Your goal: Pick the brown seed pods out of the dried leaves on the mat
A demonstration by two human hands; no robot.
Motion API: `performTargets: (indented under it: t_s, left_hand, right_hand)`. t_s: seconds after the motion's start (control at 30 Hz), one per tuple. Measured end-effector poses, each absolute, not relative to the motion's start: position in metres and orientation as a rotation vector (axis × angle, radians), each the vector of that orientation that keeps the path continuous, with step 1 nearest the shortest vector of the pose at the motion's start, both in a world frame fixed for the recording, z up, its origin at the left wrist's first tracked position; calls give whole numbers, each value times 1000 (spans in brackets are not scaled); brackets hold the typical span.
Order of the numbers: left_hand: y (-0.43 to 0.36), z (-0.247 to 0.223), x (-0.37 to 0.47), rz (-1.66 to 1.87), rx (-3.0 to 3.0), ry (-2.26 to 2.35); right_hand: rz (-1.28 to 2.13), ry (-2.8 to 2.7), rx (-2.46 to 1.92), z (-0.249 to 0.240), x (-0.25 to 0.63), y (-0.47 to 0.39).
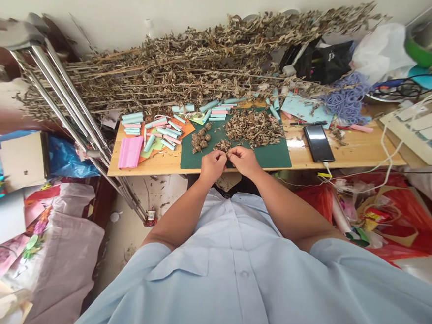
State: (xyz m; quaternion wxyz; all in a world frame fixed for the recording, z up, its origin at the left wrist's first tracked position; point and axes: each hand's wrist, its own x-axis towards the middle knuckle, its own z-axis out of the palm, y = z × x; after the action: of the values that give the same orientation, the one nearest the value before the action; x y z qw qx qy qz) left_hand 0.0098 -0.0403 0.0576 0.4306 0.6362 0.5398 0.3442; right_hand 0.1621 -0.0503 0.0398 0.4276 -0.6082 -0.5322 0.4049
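— Head view: left hand (212, 164) and right hand (243, 161) meeting at near edge of green mat (274, 155), fingers curled shut.

— Holding what?

— Small wad of dried leaves (226, 155), pinched between both sets of fingertips. Long axis roughly left-right, though too small to tell exactly.

— Nearby?

— Loose leaf pile (254, 127) just beyond; phone (318, 142) to right.

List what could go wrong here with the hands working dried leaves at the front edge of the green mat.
1. The left hand and right hand pinch dried leaves right at the front edge of the green cutting mat; crumbs could drop off the table, where litter already lies on the floor.
2. The loose leaf pile sits close to the phone, so debris may spread onto it.
3. The phone's cable hangs off the edge; an elbow might snag it.
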Motion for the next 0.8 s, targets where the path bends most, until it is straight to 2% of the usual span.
performTargets:
  t_s: [0.8]
  left_hand:
    - [-23,42,8,1061,1029,1235]
  right_hand:
    - [1128,-1008,-1368,30,165,-44]
